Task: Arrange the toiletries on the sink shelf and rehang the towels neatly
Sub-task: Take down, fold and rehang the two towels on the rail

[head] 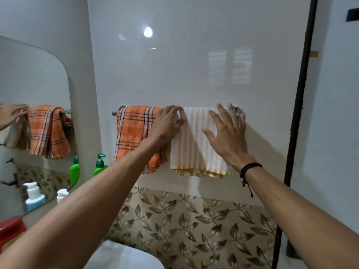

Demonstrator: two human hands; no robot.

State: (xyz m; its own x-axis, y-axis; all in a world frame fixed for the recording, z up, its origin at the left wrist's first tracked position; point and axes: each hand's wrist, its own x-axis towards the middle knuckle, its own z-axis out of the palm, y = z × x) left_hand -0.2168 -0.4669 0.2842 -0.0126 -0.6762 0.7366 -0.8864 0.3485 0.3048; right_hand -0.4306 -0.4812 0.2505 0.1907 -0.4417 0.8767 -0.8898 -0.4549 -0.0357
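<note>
Two hands straighten a striped towel on a bathroom rail.

A yellow-and-white striped towel (196, 150) hangs folded over the right half of a metal towel rail (114, 113) on a white tiled wall, touching an orange plaid towel (134, 133) draped on the left half. The left hand (169, 123) grips the striped towel's upper left corner, fingers curled over the rail and thumb against the front of the cloth. The right hand (225, 133), a black cord band (249, 168) at the wrist, has its fingers straight and spread over the towel's right side, holding nothing; whether it presses the cloth cannot be told. A green pump bottle (100, 164) and a white bottle (62, 195) stand lower left beside a mirror (35, 84).
</note>
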